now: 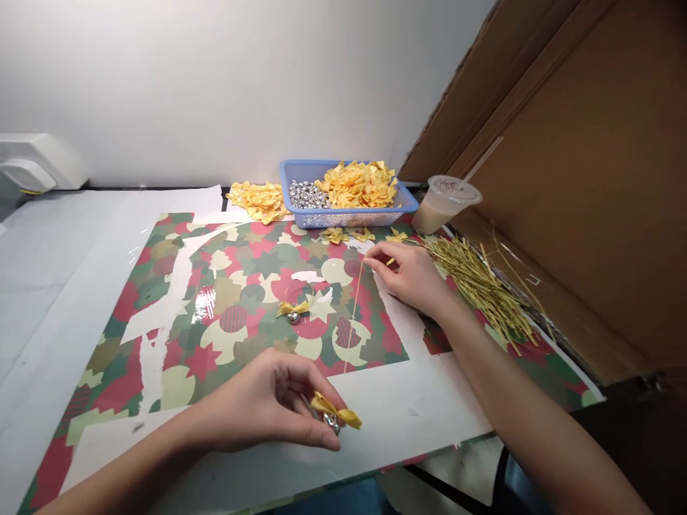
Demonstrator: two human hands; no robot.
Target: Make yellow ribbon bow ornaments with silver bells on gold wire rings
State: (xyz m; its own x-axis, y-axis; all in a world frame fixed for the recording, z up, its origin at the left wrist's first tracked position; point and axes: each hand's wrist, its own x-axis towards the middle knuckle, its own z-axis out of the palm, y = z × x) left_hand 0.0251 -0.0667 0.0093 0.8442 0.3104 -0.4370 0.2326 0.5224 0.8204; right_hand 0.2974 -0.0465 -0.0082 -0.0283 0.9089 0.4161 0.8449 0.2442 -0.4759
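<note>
Between the thumb and fingers of my left hand (268,404), near the table's front edge, is a small silver bell (331,423) with a yellow bow (337,410) on top. My right hand (405,275) pinches the upper end of a thin pale gold cord (354,307) in front of the blue basket. The cord runs slanting down toward my left hand; its lower end is hard to make out against the white paper. Another silver bell (293,317) with a yellow bow (294,308) lies on the patterned sheet between my hands and the basket.
A blue basket (343,219) holds silver bells (308,194) and yellow bows (359,184). More bows (259,200) are piled to its left, with several in front. At right stand a lidded drink cup (443,207) with a straw, a bundle of gold cords (483,286), and a cardboard wall (580,143).
</note>
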